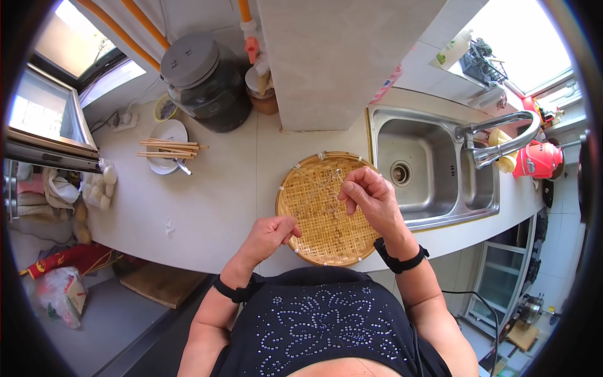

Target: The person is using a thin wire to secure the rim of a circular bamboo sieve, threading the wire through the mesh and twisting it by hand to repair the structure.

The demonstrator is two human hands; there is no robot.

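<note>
Over a round woven bamboo tray [308, 242], both my hands are pinched closed. My right hand [372, 198] is above the tray's right side, and a thin pale string [339, 174] loops out at its fingertips. From there a faint strand seems to slant down toward my left hand [270, 239], at the tray's left rim. Thumb and forefinger of the left hand press together; whether the strand's end is between them is too fine to make out. Some pale, thin bits appear on the weave, too small to name.
A plate [169, 132] with several wooden chopsticks [168, 149] sits at left, behind a small white string tangle [168, 227]. A large dark lidded jar [207, 85] stands at the back. Right of the tray is a steel sink [418, 166] with a faucet [505, 144].
</note>
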